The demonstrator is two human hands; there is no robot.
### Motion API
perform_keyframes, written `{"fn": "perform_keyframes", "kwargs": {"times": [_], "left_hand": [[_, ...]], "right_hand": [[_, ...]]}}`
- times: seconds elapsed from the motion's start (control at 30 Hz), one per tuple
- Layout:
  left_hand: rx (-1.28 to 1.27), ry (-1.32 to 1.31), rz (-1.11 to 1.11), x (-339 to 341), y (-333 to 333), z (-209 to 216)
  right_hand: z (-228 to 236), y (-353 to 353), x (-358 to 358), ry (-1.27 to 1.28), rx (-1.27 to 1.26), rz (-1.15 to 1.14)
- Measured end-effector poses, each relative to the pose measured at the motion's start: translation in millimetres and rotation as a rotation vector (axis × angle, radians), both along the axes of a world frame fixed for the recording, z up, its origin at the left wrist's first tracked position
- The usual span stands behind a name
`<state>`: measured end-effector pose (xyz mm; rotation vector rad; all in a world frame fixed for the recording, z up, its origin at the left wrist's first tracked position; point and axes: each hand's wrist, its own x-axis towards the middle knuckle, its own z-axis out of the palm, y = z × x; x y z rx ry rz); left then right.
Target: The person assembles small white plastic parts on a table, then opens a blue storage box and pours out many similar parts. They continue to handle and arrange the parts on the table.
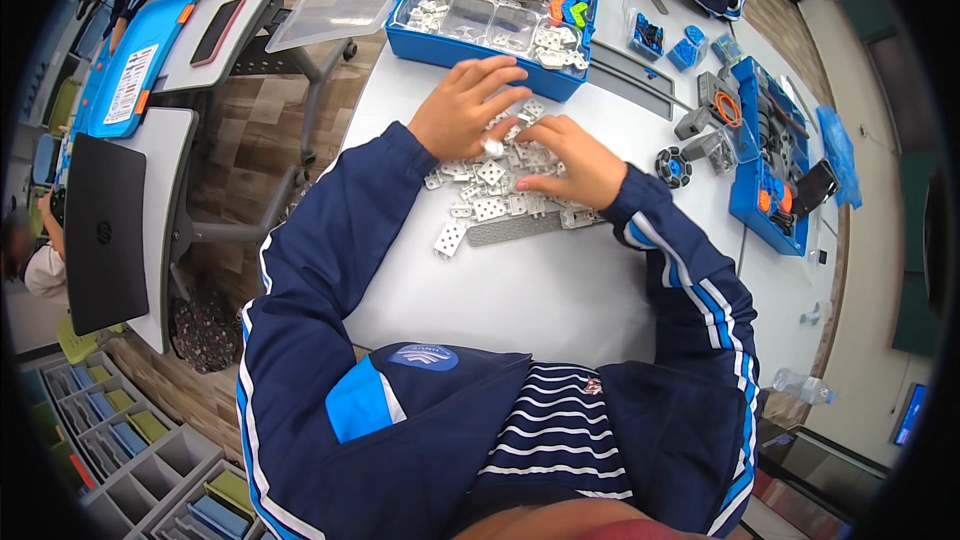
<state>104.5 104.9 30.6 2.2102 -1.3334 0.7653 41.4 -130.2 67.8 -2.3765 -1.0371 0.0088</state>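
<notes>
I have both hands over a heap of small white connector pieces (490,176), which lies on the white table (480,300) just in front of a blue box (470,48). My left hand (462,112) reaches over the far left part of the heap, fingers stretched out and apart; a small white piece (493,148) sits right by my thumb, slightly blurred, and I cannot tell whether I am gripping it or only brushing it. My right hand (580,168) comes in from the other side, thumb and forefinger spread wide with nothing clasped between them, the fingertips close above the pieces. The parts overlap every which way, so dragging one sideways could pull its neighbours along, and a loose grip might let such a small thing drop back among its lookalikes. A grey perforated bar (515,228) lies along the near edge, with pieces crowding against it; nudging it could shift that side of the heap. One dotted white plate (450,238) sticks out at the near left, where my sleeve (375,190) might sweep it away if I lowered that arm. My hands are also so close together that they could bump.
</notes>
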Motion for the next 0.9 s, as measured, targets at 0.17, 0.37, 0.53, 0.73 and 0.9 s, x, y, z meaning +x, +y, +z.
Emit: {"fn": "perform_keyframes", "kwargs": {"times": [0.17, 0.37, 0.53, 0.73, 0.9], "left_hand": [[-0.056, 0.192, -0.063, -15, -1, 4], [-0.292, 0.120, 0.080, 37, -17, 24], [0.208, 0.073, 0.173, 79, -29, 22], [0.287, 0.122, 0.102, 97, -29, 13], [0.356, -0.106, 0.068, 106, -28, 10]], "right_hand": [[38, -29, 63, 0.023, 0.059, -0.115], [14, -12, 120, -0.353, -0.311, -0.284], [-7, -9, 126, -0.578, -0.375, -0.232], [-7, -26, 142, -0.474, -0.144, -0.038], [-12, -23, 135, -0.435, -0.058, -0.081]]}}
